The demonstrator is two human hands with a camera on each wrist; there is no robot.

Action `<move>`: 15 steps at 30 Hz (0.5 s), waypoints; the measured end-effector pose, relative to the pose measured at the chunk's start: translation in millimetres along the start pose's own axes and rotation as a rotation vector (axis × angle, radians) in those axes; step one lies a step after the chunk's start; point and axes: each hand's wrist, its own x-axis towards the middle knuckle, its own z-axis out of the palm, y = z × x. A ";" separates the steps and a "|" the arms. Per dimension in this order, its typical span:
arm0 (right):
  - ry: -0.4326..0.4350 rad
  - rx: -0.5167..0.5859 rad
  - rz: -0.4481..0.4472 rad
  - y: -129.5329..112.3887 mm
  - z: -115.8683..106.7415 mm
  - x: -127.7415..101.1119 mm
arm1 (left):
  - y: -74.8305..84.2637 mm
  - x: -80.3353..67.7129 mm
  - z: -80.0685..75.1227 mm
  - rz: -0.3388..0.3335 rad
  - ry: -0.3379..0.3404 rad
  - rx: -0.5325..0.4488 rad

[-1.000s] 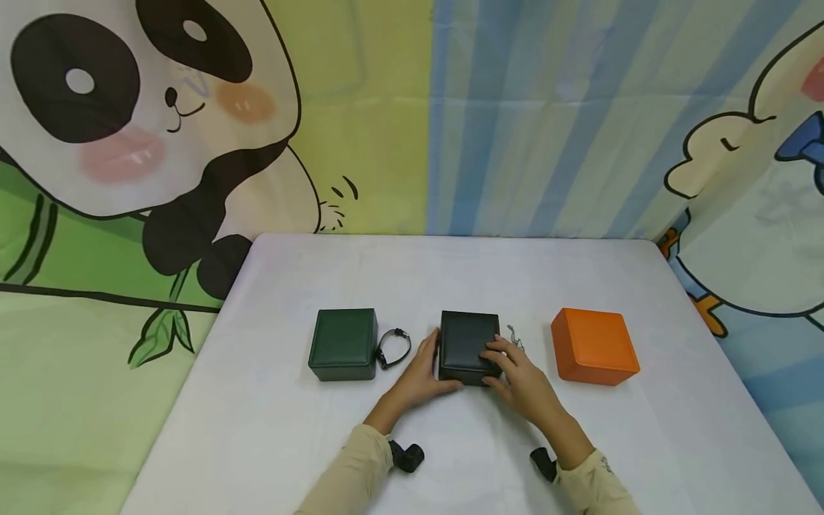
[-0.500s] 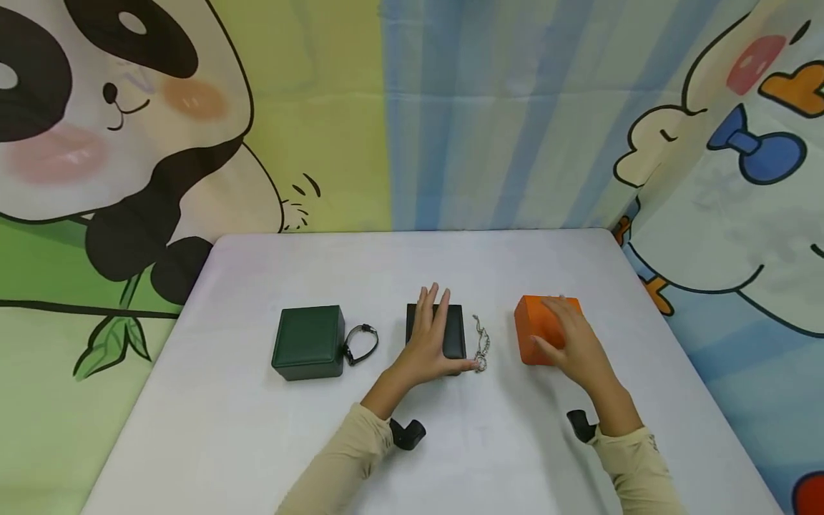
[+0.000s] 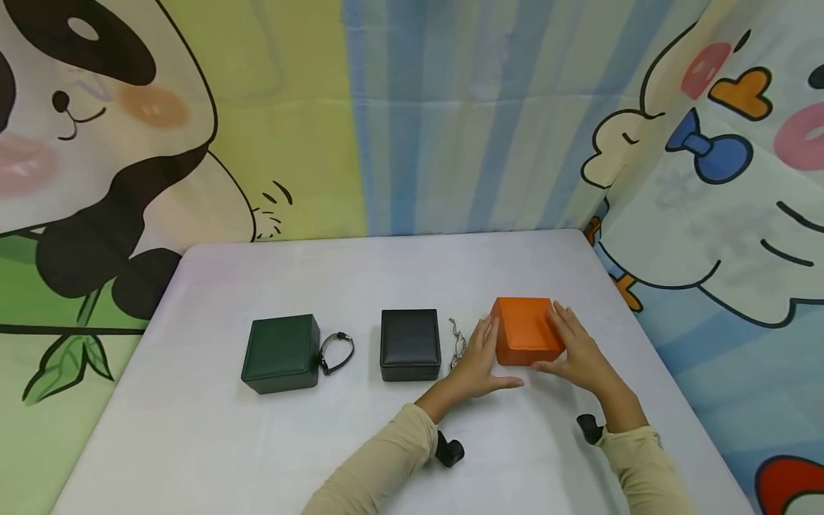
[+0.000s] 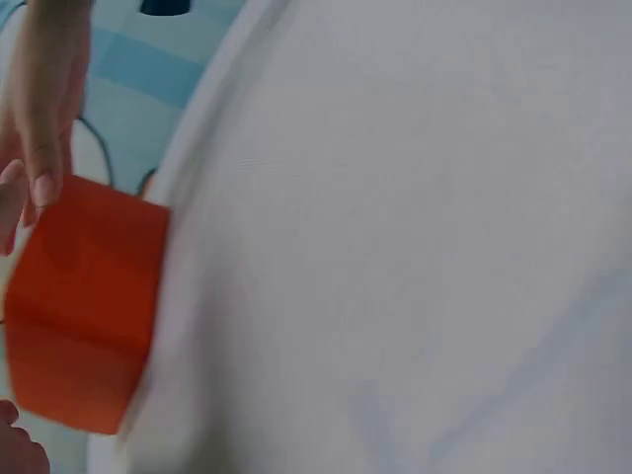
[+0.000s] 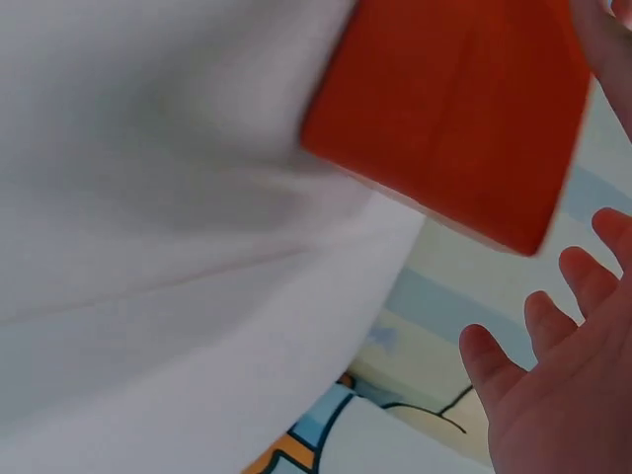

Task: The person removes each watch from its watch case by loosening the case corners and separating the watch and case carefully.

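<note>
An orange box (image 3: 524, 329) with a closed lid stands on the right half of the table, between my two hands. My left hand (image 3: 473, 370) is at its left side, fingers extended and thumb pointing right along the front. At the right side is my right hand (image 3: 582, 357), its fingers spread and its thumb near the front right corner. In the right wrist view the right fingers (image 5: 548, 321) look apart from the orange box (image 5: 464, 109). A silver chain (image 3: 457, 347) lies just left of my left hand, which partly covers it.
A black box (image 3: 410, 343) stands mid-table, left of the chain. Farther left is a green box (image 3: 283, 350), with a thin black-banded loop (image 3: 337, 353), like a watch or bracelet, at its right side. A patterned curtain (image 3: 450, 114) hangs behind the white table (image 3: 309, 279).
Both hands have left the black box and moved right to the orange box, the right hand first, then the left. The head view has turned right. The orange box now sits straighter.
</note>
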 end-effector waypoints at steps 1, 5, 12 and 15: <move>-0.018 -0.008 -0.001 1.8 3.3 -1.3 | -0.9 2.7 6.9 -0.013 -0.009 -0.004; -0.035 -0.040 0.006 5.7 15.4 -3.0 | -5.9 16.6 27.0 -0.066 0.001 -0.063; 0.114 -0.135 -0.044 5.0 21.9 3.1 | -24.5 34.3 43.0 -0.105 0.180 -0.154; 0.128 -0.162 -0.067 6.6 17.0 3.0 | -28.4 37.0 46.8 -0.067 0.209 -0.080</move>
